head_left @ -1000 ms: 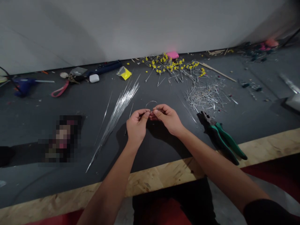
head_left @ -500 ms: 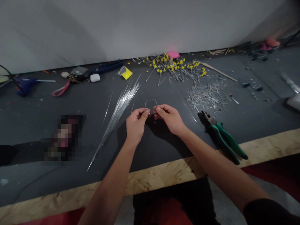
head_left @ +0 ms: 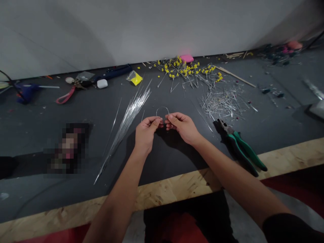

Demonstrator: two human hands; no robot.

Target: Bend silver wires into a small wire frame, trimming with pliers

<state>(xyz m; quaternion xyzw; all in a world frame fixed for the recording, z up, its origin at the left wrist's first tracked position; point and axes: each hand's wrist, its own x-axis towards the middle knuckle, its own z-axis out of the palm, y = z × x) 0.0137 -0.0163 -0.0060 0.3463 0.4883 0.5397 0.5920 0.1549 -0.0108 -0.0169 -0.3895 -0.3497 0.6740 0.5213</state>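
Observation:
A thin wire (head_left: 162, 107) is bent into a loop above the dark table, near the middle of the view. My left hand (head_left: 148, 130) pinches its left side between thumb and fingers. On the right side, my right hand (head_left: 183, 126) grips the same wire, fingertips close to those of the left. Beside my left hand lies a fanned bundle of straight silver wires (head_left: 129, 116). Green-handled pliers (head_left: 240, 145) rest to the right of my right hand, by a heap of short wire pieces (head_left: 221, 103).
Wires with yellow tips (head_left: 187, 70) spread along the back, near a pink lump (head_left: 186, 58). A yellow packet (head_left: 135, 78), white case (head_left: 102, 83) and blue glue gun (head_left: 29, 91) lie at back left. Wooden sticks (head_left: 236, 77) sit at back right. The wooden edge (head_left: 174, 189) runs along the front.
Both hands keep hold of the wire loop. My left hand's fingers have shifted very slightly; the surrounding objects have stayed in place.

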